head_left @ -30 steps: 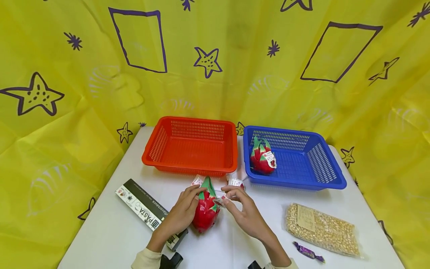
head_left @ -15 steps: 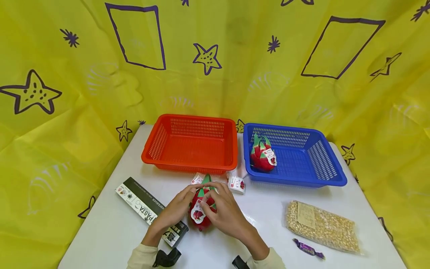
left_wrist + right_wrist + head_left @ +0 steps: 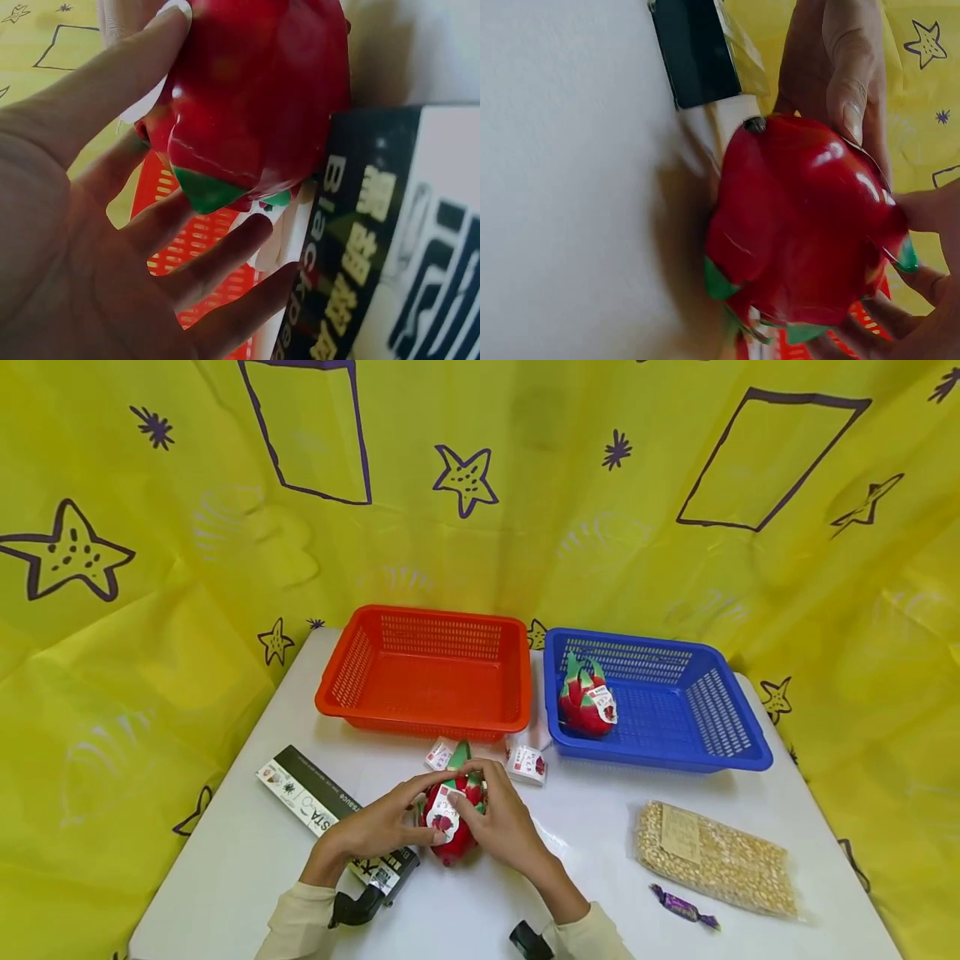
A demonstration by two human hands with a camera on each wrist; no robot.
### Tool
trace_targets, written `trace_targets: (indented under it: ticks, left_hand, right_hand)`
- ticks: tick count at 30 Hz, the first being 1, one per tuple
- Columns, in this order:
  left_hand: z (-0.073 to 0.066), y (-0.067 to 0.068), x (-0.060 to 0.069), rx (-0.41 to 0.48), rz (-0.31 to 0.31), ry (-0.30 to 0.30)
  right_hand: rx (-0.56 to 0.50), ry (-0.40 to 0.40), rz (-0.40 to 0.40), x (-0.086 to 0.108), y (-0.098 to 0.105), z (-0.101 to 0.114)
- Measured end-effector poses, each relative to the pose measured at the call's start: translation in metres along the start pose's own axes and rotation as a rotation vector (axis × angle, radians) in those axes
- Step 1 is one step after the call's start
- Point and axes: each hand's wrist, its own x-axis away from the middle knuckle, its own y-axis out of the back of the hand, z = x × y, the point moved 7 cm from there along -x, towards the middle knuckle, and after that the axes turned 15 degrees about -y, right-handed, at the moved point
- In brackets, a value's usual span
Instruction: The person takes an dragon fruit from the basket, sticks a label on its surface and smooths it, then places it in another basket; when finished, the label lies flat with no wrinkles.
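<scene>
A red dragon fruit (image 3: 454, 852) with green leaf tips sits between both hands at the table's middle. On its upper side lies a white fruit-shaped label (image 3: 442, 817). My left hand (image 3: 382, 825) holds it from the left, the thumb pressing the label's lower edge and the fingers reaching round the far side. From the right, my right hand (image 3: 501, 820) holds it too, its thumb on the label's upper part. The left wrist view shows the fruit's glossy skin (image 3: 262, 82) beside the left palm. In the right wrist view, the left thumb (image 3: 853, 112) touches the label edge.
A red basket (image 3: 427, 725) stands behind the hands. The blue basket (image 3: 637, 756) beside it holds another labelled dragon fruit (image 3: 585, 706). A pasta box (image 3: 315, 793) lies left; small printed labels (image 3: 527, 764) lie behind. To the right are a corn kernel bag (image 3: 720, 860) and purple candy (image 3: 684, 907).
My right hand has brought the label leftward onto the dragon fruit and stays over it. The left thumb has moved down onto the label. The view has tilted slightly.
</scene>
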Motion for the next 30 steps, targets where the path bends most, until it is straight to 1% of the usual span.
trace_targets:
  ticks: [2, 4, 6, 9, 12, 14, 17, 19, 20, 23, 26, 28, 30]
  left_hand:
    - [0.0, 0.001, -0.002, -0.013, -0.009, -0.002]
    - [0.002, 0.001, -0.005, -0.005, -0.019, -0.005]
    - [0.004, 0.0, -0.009, 0.004, -0.031, -0.019]
    - [0.01, -0.003, -0.016, 0.011, -0.066, -0.034]
    - [0.012, -0.004, -0.021, -0.014, -0.104, -0.049]
    - [0.013, -0.004, -0.023, -0.029, -0.129, -0.044]
    - [0.015, -0.003, -0.023, -0.035, -0.149, -0.03]
    - [0.016, -0.003, -0.02, -0.019, -0.136, -0.019]
    - [0.015, -0.003, -0.018, -0.01, -0.119, -0.02]
    - [0.014, -0.004, -0.01, 0.025, -0.04, -0.033]
    - [0.013, -0.004, -0.004, 0.042, 0.029, -0.061]
    - [0.013, -0.004, -0.002, 0.046, 0.047, -0.076]
    - [0.013, -0.005, -0.001, 0.057, 0.053, -0.078]
  right_hand:
    - [-0.05, -0.035, 0.015, -0.002, -0.001, -0.004]
    - [-0.093, -0.057, 0.012, -0.005, 0.0, -0.007]
    - [-0.114, -0.064, 0.001, -0.007, 0.0, -0.009]
    - [-0.126, -0.066, -0.009, -0.008, 0.0, -0.01]
    - [-0.147, -0.074, 0.03, -0.005, -0.002, -0.01]
    - [-0.151, -0.074, 0.07, -0.001, -0.005, -0.01]
    - [-0.165, -0.073, 0.113, 0.003, -0.008, -0.009]
    - [-0.187, -0.073, 0.124, 0.003, -0.011, -0.009]
    - [-0.207, -0.071, 0.125, 0.003, -0.012, -0.009]
    - [-0.256, -0.083, 0.114, 0.004, -0.016, -0.009]
    - [-0.264, -0.094, 0.09, 0.006, -0.021, -0.009]
    - [-0.259, -0.098, 0.065, 0.009, -0.024, -0.009]
    - [-0.254, -0.096, 0.036, 0.01, -0.027, -0.009]
